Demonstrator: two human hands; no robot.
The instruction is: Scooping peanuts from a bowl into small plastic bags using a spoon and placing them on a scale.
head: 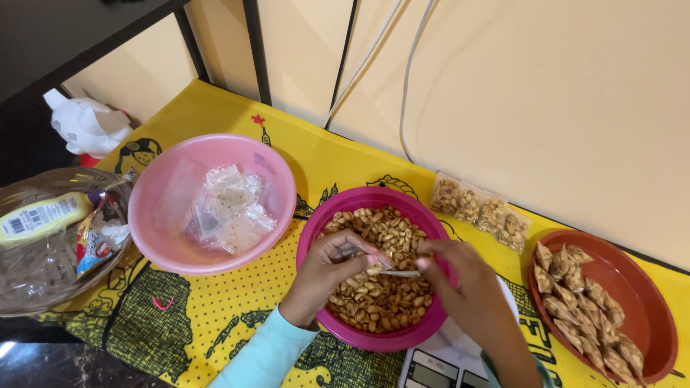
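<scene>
- A small clear plastic bag [394,271] is held level between the left hand [332,269] and right hand [460,282], both pinched on it.
- It is kept directly over the magenta bowl [310,228] of roasted peanuts [374,294].

- Under the fingers [359,251]: magenta bowl [316,230] full of peanuts [374,294]; its rim rings them.
- Left of the fingers: pink bowl [162,244] of clear bags [226,208], a narrow strip of yellow cloth [237,294] between.
- Right of them: brown bowl [647,309] of packets [586,316].
- Beyond: bagged strip [478,210] by the wall [546,93], bare cloth before it.
- Nearer: scale [442,363] under the magenta bowl.
</scene>
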